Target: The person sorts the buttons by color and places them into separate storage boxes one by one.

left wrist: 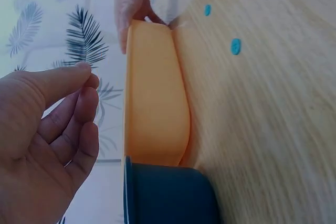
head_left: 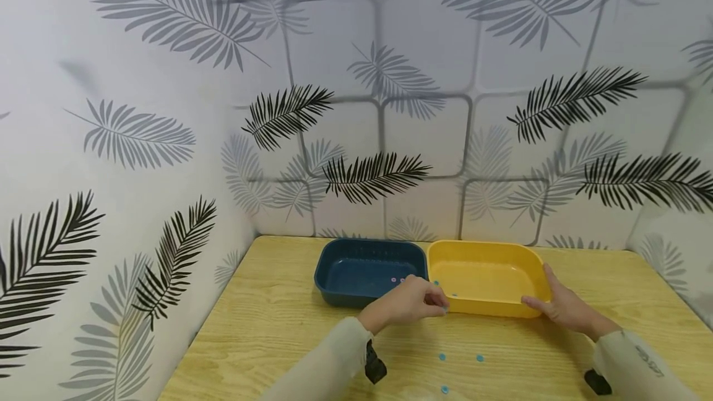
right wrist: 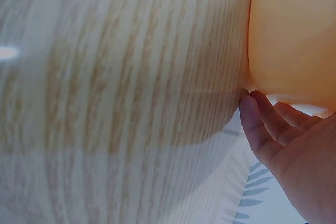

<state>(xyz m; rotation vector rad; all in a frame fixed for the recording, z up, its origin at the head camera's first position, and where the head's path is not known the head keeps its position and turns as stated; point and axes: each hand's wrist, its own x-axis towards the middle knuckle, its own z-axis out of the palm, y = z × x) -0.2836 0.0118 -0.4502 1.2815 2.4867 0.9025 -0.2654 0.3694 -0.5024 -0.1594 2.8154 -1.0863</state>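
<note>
My left hand point(head_left: 409, 301) hovers at the front rims where two plastic trays meet, thumb and index fingertips pinched together around a small blue button point(head_left: 446, 309), mostly covered by the fingers. In the left wrist view those fingertips meet and the other fingers curl. At the right front corner of the yellow tray point(head_left: 490, 309), my right hand point(head_left: 570, 308) holds the rim, thumb at the front and fingers along the side. Small blue buttons point(head_left: 436, 283) show inside the yellow tray. Pinkish-purple buttons point(head_left: 393, 280) lie in the dark blue tray point(head_left: 340, 297), partly behind my left hand.
Three blue buttons lie on the wood-grain table point(head_left: 267, 314) in front of the yellow tray, one nearest the front edge of view point(head_left: 444, 390). The trays stand side by side near the leaf-patterned wall point(head_left: 356, 141). Another patterned wall runs along the left.
</note>
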